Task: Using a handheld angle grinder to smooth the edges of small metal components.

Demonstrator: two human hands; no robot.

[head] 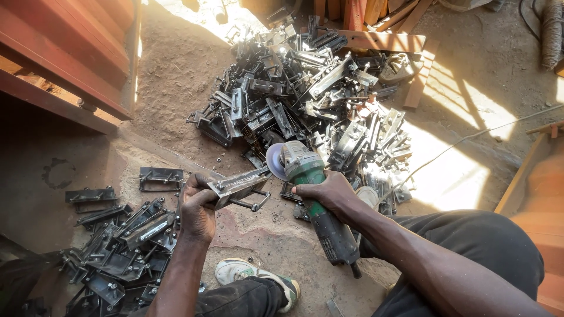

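I'm gripping a bracket (pixel 238 186) in my left hand (pixel 197 206), right hand (pixel 326 192) holding the grinder (pixel 314 199), disc touching the bracket's end.

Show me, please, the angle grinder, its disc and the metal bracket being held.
angle grinder (pixel 308 176): head view, green body.
grinding disc (pixel 274 161): head view, disc face.
metal bracket (pixel 238 185): head view, flat plate.

You are sitting on a sandy dirt floor (pixel 176 76). Bright sun falls on the ground at your right (pixel 452 170) and at the top, while the left side lies in shade. A red metal frame (pixel 64 53) stands at your upper left. Some wooden planks (pixel 382 41) lie at the top. A thin cable (pixel 470 140) runs across the sunny ground. An orange board (pixel 540 182) leans at the right edge.
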